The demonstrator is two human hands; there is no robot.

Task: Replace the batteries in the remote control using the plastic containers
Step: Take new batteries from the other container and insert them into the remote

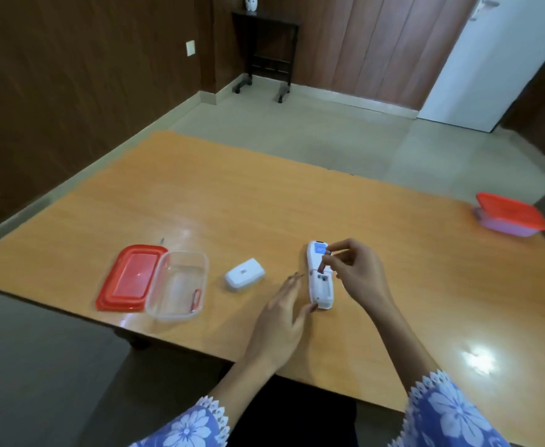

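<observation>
From the head camera, the remote control lies face down on the desk just in front of the person, its battery bay uncovered and looking empty, though the far end of the bay is hidden by fingers. The left hand is spread and relaxed beside the remote, grasping nothing, with its thumb tip touching the near end to steady it. The right hand hovers over the upper part of the remote with fingertips pinched together at the top of the bay; whether they grip a battery is too small to tell. The battery cover rests on the desk just left of the remote. Further left stands an open clear container with one battery lying in its near right corner, and its red lid lies flat, touching the container's left side. A second container with a red lid, closed, sits well apart at the far right edge of the desk. The step in hand seems to be working at the bay's contacts. To do it well, the left thumb should press the remote firmly so it cannot slide, and the right fingers should match polarity marks, push against the spring end first, then lay the cell flat.
</observation>
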